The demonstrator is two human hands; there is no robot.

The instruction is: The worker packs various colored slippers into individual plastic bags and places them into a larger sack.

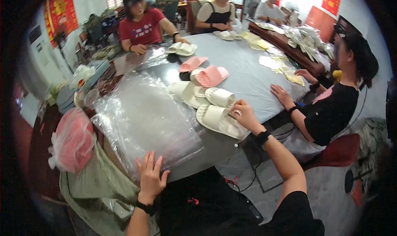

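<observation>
My left hand (152, 175) lies flat with fingers spread on the near edge of a stack of clear plastic bags (142, 108). My right hand (247, 117) has its fingers bent together at the nearest white slipper (219, 119), gripping it by its right side; the fingertips are partly hidden. Just behind it is another white slipper (220, 97). More white slippers (188, 93) lie to the left, touching the bags. Two pink slippers (211, 76) sit farther back among them.
Several people sit round the grey table (244, 68). One person's hand (182, 40) is by white slippers at the far side. Yellow and white sheets (273, 63) lie at the right. A pink bundle in netting (74, 141) and a green sack (97, 180) are at my left.
</observation>
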